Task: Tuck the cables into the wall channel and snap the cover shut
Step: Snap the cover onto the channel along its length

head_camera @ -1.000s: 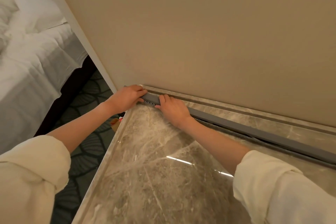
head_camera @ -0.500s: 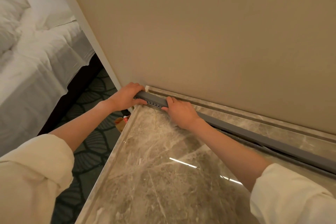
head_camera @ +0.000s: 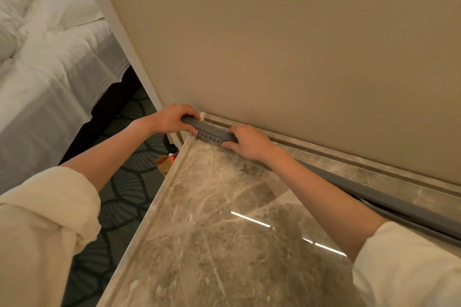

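Observation:
A long grey cable channel [head_camera: 389,200] runs along the back of the marble counter [head_camera: 224,232], close to the beige wall. Its left end [head_camera: 212,131] shows a row of small slots along the front edge. My left hand [head_camera: 172,118] is wrapped around that left end at the counter's corner. My right hand [head_camera: 249,142] presses on the channel a little to the right, fingers over its top. Farther right, a dark gap [head_camera: 374,203] shows under the grey cover. No cable is clearly visible.
The beige wall [head_camera: 299,57] rises directly behind the channel. A white-sheeted bed [head_camera: 50,70] stands to the left, beyond patterned dark carpet [head_camera: 129,182]. A small orange-red item [head_camera: 169,158] lies on the floor beside the counter's left edge.
My left hand has moved from pressing on top of the channel's end to gripping around it. My right hand has stayed on the channel beside it. The view has shifted slightly.

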Demonstrator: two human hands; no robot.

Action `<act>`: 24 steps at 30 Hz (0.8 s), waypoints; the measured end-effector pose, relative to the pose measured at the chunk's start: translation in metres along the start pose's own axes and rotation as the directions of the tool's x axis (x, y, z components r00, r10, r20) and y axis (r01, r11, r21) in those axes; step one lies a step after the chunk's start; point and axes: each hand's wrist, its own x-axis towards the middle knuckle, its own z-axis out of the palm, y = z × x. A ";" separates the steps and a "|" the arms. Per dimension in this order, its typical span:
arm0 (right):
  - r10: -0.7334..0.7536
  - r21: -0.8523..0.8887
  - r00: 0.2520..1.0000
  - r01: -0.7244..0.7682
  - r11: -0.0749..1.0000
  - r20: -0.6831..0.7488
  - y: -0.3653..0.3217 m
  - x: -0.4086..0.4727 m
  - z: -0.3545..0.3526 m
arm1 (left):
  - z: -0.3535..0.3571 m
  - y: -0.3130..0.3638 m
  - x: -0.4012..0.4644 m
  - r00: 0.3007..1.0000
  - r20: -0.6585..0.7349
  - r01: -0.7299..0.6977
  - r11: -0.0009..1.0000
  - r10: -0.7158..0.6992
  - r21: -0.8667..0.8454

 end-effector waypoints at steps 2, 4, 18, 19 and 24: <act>0.002 -0.003 1.000 -0.002 1.000 0.004 0.000 0.000 0.001 | 0.002 -0.001 -0.002 0.999 -0.033 -0.009 1.000 0.009 -0.007; -0.005 -0.042 1.000 0.005 0.999 -0.021 -0.001 -0.002 0.003 | 0.006 -0.001 -0.007 0.994 -0.103 -0.030 1.000 0.030 0.001; 0.164 0.155 0.986 -0.159 0.975 -0.020 -0.017 0.009 0.015 | 0.050 0.006 -0.035 0.785 -0.430 -0.171 0.823 0.446 0.542; 0.214 0.219 0.977 -0.209 0.953 0.003 -0.023 0.017 0.013 | 0.051 0.006 -0.035 0.775 -0.447 -0.174 0.831 0.446 0.528; 0.389 0.239 0.917 -0.360 0.902 -0.088 -0.043 0.047 0.018 | 0.060 0.000 -0.032 0.721 -0.551 -0.176 0.880 0.420 0.441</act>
